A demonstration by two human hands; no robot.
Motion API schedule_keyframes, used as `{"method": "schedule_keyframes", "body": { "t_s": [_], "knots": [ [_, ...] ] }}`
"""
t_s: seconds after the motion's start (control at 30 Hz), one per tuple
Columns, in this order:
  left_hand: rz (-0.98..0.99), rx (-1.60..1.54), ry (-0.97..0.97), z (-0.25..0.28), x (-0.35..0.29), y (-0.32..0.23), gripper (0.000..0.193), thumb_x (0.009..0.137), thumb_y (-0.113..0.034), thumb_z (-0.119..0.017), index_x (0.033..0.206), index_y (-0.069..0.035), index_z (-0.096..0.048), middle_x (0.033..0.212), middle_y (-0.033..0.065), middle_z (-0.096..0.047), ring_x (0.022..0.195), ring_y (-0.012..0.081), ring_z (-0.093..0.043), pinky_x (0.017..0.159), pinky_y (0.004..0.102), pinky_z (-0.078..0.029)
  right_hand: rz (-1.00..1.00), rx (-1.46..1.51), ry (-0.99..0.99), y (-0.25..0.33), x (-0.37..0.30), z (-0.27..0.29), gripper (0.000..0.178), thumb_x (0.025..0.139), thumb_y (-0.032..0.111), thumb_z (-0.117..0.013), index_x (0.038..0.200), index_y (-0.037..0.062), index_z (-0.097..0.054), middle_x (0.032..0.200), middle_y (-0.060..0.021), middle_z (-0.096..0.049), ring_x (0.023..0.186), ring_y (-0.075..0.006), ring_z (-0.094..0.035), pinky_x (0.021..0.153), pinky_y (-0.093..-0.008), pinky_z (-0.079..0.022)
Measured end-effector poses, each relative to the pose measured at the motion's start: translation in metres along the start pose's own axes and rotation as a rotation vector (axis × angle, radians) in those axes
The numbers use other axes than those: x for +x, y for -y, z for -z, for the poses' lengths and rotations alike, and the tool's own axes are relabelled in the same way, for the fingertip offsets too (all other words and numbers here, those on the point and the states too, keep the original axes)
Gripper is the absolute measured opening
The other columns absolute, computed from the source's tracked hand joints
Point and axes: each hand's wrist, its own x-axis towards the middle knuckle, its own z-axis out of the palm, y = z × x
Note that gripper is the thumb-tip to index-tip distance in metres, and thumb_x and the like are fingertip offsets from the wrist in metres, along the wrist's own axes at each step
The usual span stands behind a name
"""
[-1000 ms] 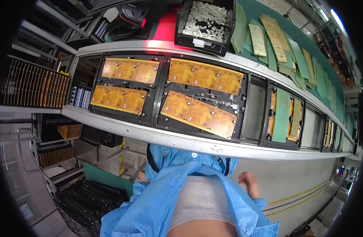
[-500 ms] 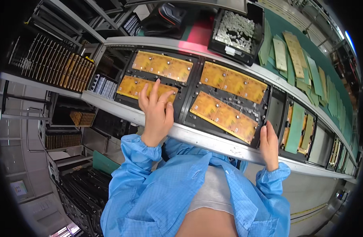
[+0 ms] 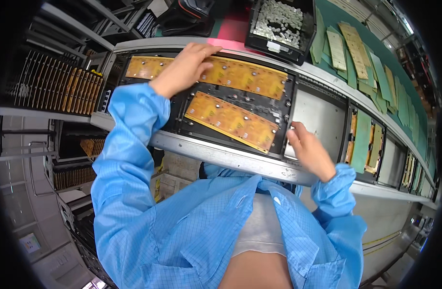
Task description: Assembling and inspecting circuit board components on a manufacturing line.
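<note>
A black tray (image 3: pixel 238 98) lies on the conveyor rail, holding one amber circuit board (image 3: pixel 245 77) along its far side. A second amber circuit board (image 3: pixel 233 123) sits at a slant on its near side. My left hand (image 3: pixel 187 67) reaches across the tray's far left part, fingers stretched out and a little blurred; whether it touches the boards I cannot tell. Part of another amber board (image 3: pixel 146 66) shows left of it, and my sleeve covers much of that area. At the tray's right edge is my right hand (image 3: pixel 310 149), fingers extended against the edge.
Behind the rail stands a black bin (image 3: pixel 279 29) of small whitish pieces. Green and tan strips (image 3: pixel 358 53) lie at the far right. A rack of upright boards (image 3: pixel 57 82) stands at left. Another loaded tray (image 3: pixel 363 144) sits further right on the rail (image 3: pixel 216 154).
The trays have slid left along the rail, baring a pale surface to the right. My left hand moved from the left tray's near board to the far side; my right hand shifted left.
</note>
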Motion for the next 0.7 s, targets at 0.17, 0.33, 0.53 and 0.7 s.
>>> {"method": "schedule_keyframes", "body": {
  "t_s": [0.17,0.33,0.53,0.7],
  "knots": [
    [0.117,-0.138,0.117,-0.010,0.013,0.012,0.023,0.089,-0.002,-0.063,0.110,-0.005,-0.071,0.097,0.0128,-0.073,0.094,0.0308,-0.069,0.085,0.0376,-0.053,0.404,-0.240,-0.486,0.000,0.060,0.028,0.039,0.095,0.021,-0.066,0.130,0.0065,-0.060,0.099,-0.0187,-0.069,0.087,-0.0333,-0.067,0.076,-0.0387,-0.053],
    [0.177,-0.238,0.106,-0.009,0.003,0.017,0.020,0.091,-0.004,-0.062,0.108,-0.004,-0.072,0.102,0.0141,-0.073,0.096,0.0281,-0.070,0.084,0.0352,-0.053,0.277,0.032,-0.098,0.013,0.111,0.024,0.036,0.090,0.006,-0.068,0.126,0.0064,-0.062,0.091,-0.0086,-0.068,0.080,-0.0165,-0.062,0.074,-0.0300,-0.051],
    [0.259,-0.209,-0.057,0.002,-0.033,0.019,0.023,0.087,-0.016,-0.071,0.104,-0.002,-0.067,0.098,0.0162,-0.066,0.098,0.0361,-0.061,0.089,0.0414,-0.049,0.133,0.413,-0.105,-0.006,0.124,0.018,0.022,0.093,0.001,-0.063,0.115,0.0030,-0.064,0.085,0.0020,-0.063,0.065,-0.0037,-0.052,0.055,-0.0200,-0.044],
    [0.188,-0.022,0.127,0.007,-0.068,0.006,0.019,0.081,-0.013,-0.076,0.093,-0.002,-0.067,0.097,0.0121,-0.062,0.104,0.0337,-0.057,0.091,0.0414,-0.047,0.054,0.524,-0.058,-0.009,0.125,0.018,0.018,0.097,0.007,-0.058,0.113,0.0038,-0.065,0.080,0.0035,-0.060,0.064,-0.0043,-0.054,0.055,-0.0201,-0.045]
  ]
}}
